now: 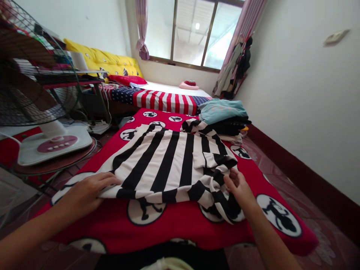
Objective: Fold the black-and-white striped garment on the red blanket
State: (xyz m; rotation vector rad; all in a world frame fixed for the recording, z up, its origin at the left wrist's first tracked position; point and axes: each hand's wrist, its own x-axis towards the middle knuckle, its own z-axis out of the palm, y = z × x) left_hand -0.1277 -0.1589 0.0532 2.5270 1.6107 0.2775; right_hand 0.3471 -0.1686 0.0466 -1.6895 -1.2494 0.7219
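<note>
We see the left hand (86, 191) in the lower left of the frame, released and pressed flat on the near corner of the black-and-white striped garment (168, 165). The right hand (239, 187), lower right of centre, has its grip clenched on a bunched fold of the same garment. The garment lies spread at the centre of the frame on a red blanket (174, 225) with round animal prints. Behind it, right of centre, sits a stack of folded clothes (225, 118); a floor fan (36, 93) stands at the left.
</note>
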